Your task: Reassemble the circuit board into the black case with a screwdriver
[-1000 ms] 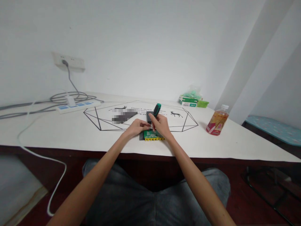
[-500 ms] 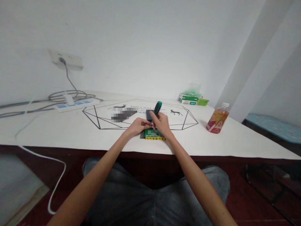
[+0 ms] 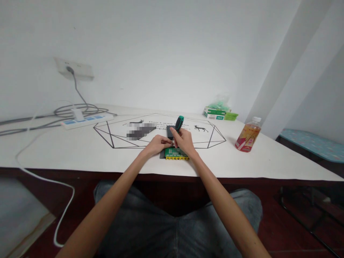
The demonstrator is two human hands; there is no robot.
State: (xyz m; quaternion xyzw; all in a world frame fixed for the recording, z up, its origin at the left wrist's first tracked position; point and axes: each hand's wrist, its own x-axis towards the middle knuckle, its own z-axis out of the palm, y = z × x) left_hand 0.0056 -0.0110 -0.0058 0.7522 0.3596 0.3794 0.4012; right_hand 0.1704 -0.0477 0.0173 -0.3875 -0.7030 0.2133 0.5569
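A green circuit board with a yellow strip along its near edge lies close to the table's front edge, partly over a dark flat piece. My right hand is closed around a screwdriver, whose green-and-black handle leans up and to the right. The screwdriver's shaft points down at the board's far side, where fingers hide its tip. At that same spot my left hand has its fingertips pinched together beside the shaft; what they hold cannot be made out. Just behind the hands is a small black block, partly covered.
A blurred-out dark object lies left of centre on the white table. To the right stands a drink bottle. Green-and-white boxes with a plastic bag are at the back. A power strip and coiled cables occupy the left.
Both hands stay at the board in nearly the same pose. The screwdriver handle has shifted very slightly left, along with a small shift of the whole view.
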